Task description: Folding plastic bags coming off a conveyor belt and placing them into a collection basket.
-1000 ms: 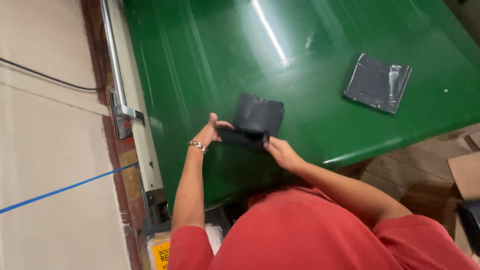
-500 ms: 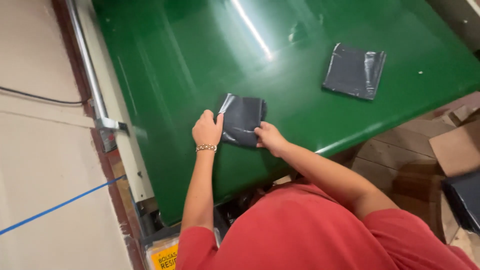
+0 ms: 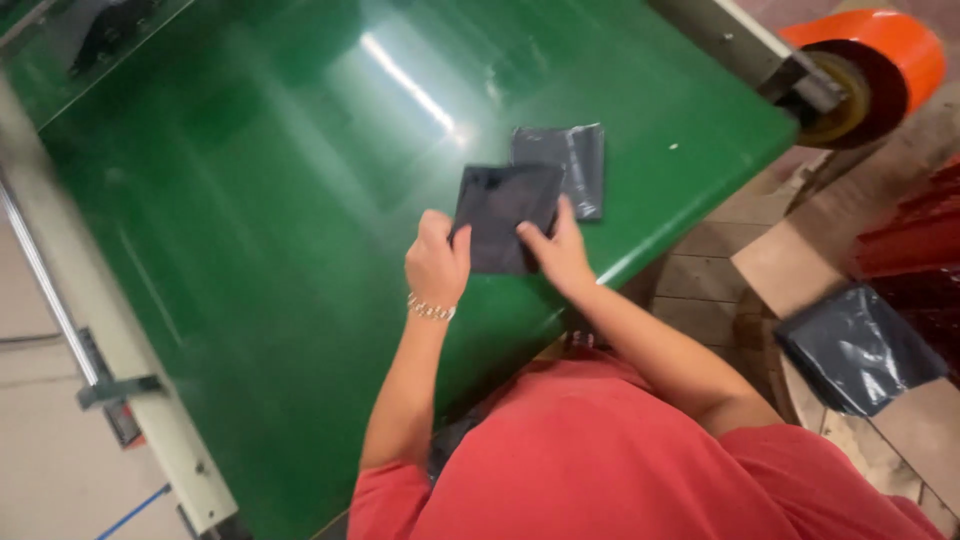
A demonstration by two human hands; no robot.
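Note:
A folded black plastic bag [image 3: 505, 212] lies flat on the glossy green table [image 3: 250, 220]. My left hand [image 3: 436, 262] grips its lower left corner, thumb on top. My right hand [image 3: 557, 252] presses on its lower right edge. Just behind it, touching or slightly overlapped, lies a second folded dark plastic bag [image 3: 580, 160]. A bracelet circles my left wrist.
An orange roll [image 3: 870, 62] sits on a metal holder past the table's far right corner. Below the table's right edge stand a cardboard box [image 3: 790, 265] and a dark plastic bag [image 3: 858, 345] on the floor. A metal rail [image 3: 60, 300] runs along the table's left side.
Both hands have slid the folded bag to the right across the table until it lies next to the second bag. The view has shifted right, bringing the orange roll into sight.

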